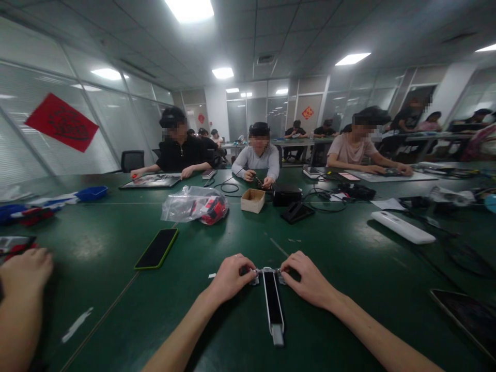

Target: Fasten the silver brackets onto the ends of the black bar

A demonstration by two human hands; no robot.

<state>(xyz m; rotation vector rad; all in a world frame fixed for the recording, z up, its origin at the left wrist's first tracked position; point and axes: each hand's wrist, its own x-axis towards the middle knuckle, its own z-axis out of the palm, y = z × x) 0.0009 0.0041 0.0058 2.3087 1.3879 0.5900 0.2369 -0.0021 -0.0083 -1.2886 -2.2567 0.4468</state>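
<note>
A long narrow device [273,299] with a black face and white edges lies on the green table, its far end between my hands. Small metallic and clear parts stick out on both sides of that end. My left hand [234,276] pinches the part on the left side with thumb and fingers. On the right side, my right hand [304,276] has its fingertips closed on the matching part. The exact shape of both small parts is too small to make out. A light grey tab shows at the device's near end.
A phone with a green edge [158,249] lies to the left, near another person's hand [29,268]. Beyond are a plastic bag [194,204], a small box [253,200], a white case [403,227] and cables. A tablet [465,315] is at the right; people sit opposite.
</note>
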